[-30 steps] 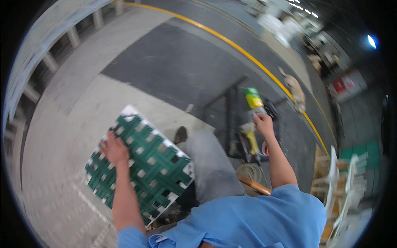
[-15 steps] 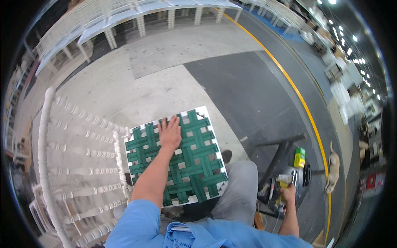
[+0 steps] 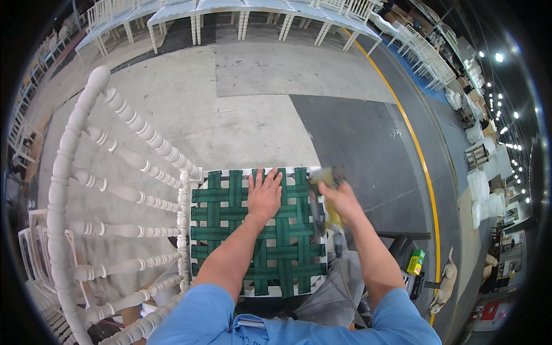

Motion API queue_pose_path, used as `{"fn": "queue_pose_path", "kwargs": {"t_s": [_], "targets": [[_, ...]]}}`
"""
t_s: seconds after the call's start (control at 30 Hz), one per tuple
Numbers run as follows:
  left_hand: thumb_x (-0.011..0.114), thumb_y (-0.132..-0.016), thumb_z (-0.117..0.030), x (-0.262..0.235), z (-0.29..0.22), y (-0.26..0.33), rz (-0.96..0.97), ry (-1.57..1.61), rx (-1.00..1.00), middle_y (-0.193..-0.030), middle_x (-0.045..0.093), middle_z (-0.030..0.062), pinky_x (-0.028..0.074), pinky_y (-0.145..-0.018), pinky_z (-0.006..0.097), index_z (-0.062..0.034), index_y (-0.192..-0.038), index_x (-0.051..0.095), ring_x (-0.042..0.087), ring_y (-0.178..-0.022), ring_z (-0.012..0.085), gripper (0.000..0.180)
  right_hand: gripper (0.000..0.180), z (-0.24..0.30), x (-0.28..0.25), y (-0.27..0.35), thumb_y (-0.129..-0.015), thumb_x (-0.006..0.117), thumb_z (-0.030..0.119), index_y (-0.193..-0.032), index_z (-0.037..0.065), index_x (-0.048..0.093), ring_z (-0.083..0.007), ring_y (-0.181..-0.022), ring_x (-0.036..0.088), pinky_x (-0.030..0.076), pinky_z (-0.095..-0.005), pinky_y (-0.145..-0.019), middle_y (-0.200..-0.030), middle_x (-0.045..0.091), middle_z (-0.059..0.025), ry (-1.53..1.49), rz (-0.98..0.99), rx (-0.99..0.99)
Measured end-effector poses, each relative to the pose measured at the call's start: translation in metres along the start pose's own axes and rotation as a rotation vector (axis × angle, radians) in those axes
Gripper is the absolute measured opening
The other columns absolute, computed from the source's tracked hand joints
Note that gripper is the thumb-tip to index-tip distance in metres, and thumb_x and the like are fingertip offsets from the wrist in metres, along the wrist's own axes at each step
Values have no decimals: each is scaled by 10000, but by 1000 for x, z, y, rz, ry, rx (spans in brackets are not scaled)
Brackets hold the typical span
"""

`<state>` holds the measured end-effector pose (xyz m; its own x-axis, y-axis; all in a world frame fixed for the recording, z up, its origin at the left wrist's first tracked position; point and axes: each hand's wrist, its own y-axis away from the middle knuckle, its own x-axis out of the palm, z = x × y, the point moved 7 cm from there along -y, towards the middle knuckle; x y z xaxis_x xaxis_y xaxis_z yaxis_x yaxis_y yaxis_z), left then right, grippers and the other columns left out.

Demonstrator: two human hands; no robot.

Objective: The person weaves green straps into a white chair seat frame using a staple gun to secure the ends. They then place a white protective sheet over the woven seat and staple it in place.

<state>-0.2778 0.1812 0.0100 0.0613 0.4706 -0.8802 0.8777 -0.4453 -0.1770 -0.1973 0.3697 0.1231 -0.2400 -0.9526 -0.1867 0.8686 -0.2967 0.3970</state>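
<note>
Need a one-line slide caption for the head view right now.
Left hand pressed flat on green woven-webbing seat of white spindle-back chair; right hand holds a blurred yellowish tool at its right edge.

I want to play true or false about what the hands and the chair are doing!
1. The left hand lies flat on the green woven seat. True.
2. The seat webbing is red. False: it is green, in a white frame.
3. The right hand holds a tool at the seat's right edge. True; the tool is blurred.
4. The white chair back stands to the right of the seat. False: it is on the left.
5. A yellow line runs along the floor. True.
</note>
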Motion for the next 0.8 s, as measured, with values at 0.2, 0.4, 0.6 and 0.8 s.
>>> {"fn": "queue_pose_path", "kwargs": {"t_s": [0.2, 0.4, 0.6, 0.8], "targets": [[534, -1050, -333, -2, 6, 0, -6, 25, -4, -1639, 392, -41, 140, -1289, 559, -245, -1550, 497, 253, -1559, 318, 509, 315, 4, 72, -65, -980, 742, 306, -1089, 37, 618, -148, -543, 585, 480, -315, -470, -868, 648, -43, -17, 34, 94], [529, -1050, -325, -3, 12, 1, -29, 46, -11, -1634, 403, -27, 140, -1287, 562, -238, -1539, 515, 261, -1554, 327, 497, 289, -5, 85, -73, -990, 730, 295, -1055, 41, 610, -145, -542, 579, 474, -318, -461, -817, 637, -40, 47, 2, 116], [521, -1055, -326, -3, 9, 1, -17, 44, -4, -1626, 409, -31, 145, -1287, 559, -230, -1535, 519, 270, -1548, 324, 490, 261, -16, 83, -78, -991, 734, 268, -1062, 43, 624, -146, -535, 563, 462, -315, -463, -831, 647, -55, 68, 5, 117], [599, -1006, -258, -8, 15, 4, -125, 148, 1, -1579, 463, 56, 209, -1269, 555, -159, -1389, 656, 330, -1519, 343, 400, 255, -10, 92, -75, -997, 727, 272, -1047, 41, 630, -140, -519, 547, 450, -305, -455, -813, 641, -54, 108, 24, 77]]}}
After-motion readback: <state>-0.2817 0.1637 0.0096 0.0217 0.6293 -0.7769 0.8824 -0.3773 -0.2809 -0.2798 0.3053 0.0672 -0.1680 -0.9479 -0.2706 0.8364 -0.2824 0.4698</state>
